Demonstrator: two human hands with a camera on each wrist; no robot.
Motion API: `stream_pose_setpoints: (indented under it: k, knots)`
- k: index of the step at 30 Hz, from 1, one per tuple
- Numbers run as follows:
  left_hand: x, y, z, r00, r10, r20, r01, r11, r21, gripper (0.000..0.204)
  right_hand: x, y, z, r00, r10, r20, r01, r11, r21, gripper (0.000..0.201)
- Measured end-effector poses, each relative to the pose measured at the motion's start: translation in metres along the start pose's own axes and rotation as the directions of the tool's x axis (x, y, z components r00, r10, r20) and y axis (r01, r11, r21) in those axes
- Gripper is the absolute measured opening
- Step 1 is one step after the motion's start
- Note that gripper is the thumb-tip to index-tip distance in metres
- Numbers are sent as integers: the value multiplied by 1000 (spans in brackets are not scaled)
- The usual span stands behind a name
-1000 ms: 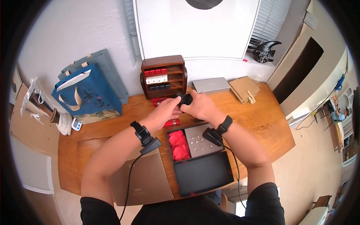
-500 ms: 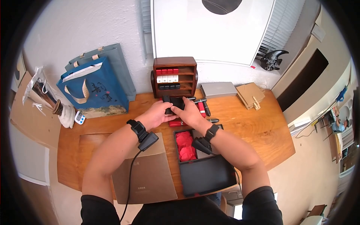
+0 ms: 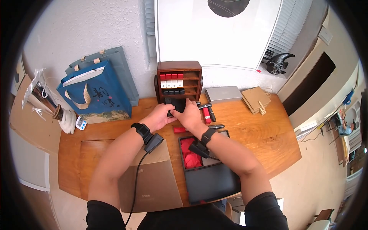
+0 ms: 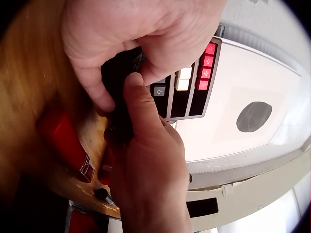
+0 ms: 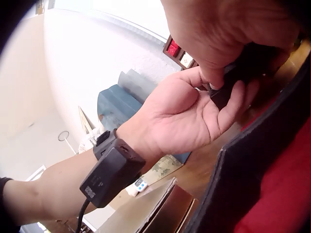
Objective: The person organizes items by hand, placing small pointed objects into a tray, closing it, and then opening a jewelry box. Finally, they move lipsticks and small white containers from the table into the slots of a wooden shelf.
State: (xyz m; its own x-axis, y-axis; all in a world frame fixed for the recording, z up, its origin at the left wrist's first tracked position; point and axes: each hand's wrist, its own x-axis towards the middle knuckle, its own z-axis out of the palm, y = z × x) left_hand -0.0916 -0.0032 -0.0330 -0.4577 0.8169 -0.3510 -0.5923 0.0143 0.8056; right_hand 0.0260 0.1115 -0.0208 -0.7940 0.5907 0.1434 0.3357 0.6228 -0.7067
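In the head view, both hands meet in front of the small wooden shelf around a black, flat-looking, boxy item (image 3: pixel 177 102). My left hand (image 3: pixel 158 117) grips its left side with curled fingers, also seen in the right wrist view. From the right, my right hand (image 3: pixel 191 117) pinches it, its thumb lying across the dark surface in the left wrist view. Fingers hide much of the item, and I cannot tell its exact kind. Just right of the hands lie dark lipstick-like tubes (image 3: pixel 212 114) and a slim red box (image 3: pixel 206 115).
Behind the hands stands the wooden shelf (image 3: pixel 179 65) with red, white and black small boxes. Nearer the body are an open black box (image 3: pixel 212 184) with red petals (image 3: pixel 190 154) and a brown paper bag (image 3: pixel 155 188). Blue gift bags (image 3: pixel 103 86) stand left; a grey box (image 3: pixel 224 94) lies right.
Both hands have shifted left with the black item, now in front of the shelf. The tubes and red box on the right have come into sight. The head view has turned slightly.
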Motion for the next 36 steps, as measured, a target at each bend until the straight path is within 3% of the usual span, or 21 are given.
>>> stream_pose_setpoints:
  k: [2,6,15,21,24,26,27,29,33,36]
  knots:
    - [3,-1,-8,999,-12,31,12,1000,-9,18,-7,-1,5,989,-80,-121,78,997,-21,90]
    - [2,-1,-5,999,-32,21,33,999,-40,19,-8,-4,7,995,-22,-102,19,999,-28,96]
    - [18,-2,-12,999,-21,35,23,999,-46,24,5,7,14,990,-55,-129,57,998,10,101]
    - [12,-1,4,995,23,-100,-32,995,-93,26,8,9,13,987,-2,-162,21,993,114,92]
    - [10,4,5,991,10,-137,-23,996,-89,27,17,23,12,996,25,-87,-9,984,180,80]
    - [6,9,6,994,-30,-106,24,998,-59,28,19,25,11,994,108,24,-107,876,471,69]
    - [5,11,5,994,-73,-81,71,997,-28,29,18,26,11,994,108,21,-105,876,472,69]
    - [6,12,5,992,-85,-91,83,996,-16,29,8,8,0,957,239,165,-286,674,681,63]
    - [5,17,3,989,-126,-74,123,992,-36,28,14,13,-1,955,221,196,-294,653,698,61]
    - [5,12,3,992,-69,-108,58,993,-107,26,15,9,-2,924,324,202,-366,608,704,59]
